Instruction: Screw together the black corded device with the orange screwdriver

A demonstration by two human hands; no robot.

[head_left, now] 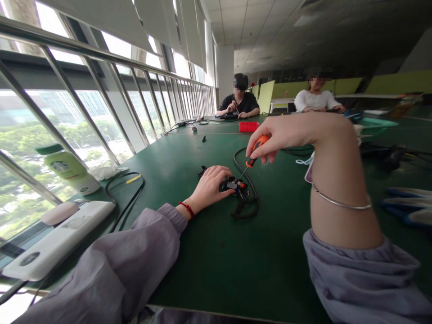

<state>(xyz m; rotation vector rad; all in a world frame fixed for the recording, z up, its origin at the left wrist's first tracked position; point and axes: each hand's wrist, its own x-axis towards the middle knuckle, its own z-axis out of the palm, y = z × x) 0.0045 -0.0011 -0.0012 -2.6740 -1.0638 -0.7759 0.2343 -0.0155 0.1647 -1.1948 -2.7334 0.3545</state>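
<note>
My left hand rests on the green table, its fingers curled over a small black device with exposed coloured wires. A black cable loops out from that device. My right hand is raised above it and pinches the orange handle of a screwdriver. The screwdriver's thin tip points down at the device. A red string circles my left wrist and a thin metal bangle circles my right forearm.
A white power strip, a pink object and a green-capped bottle lie at the left by the window railing. A red tray sits farther back. Two other people sit at the far end. Blue-and-white gloves lie at the right.
</note>
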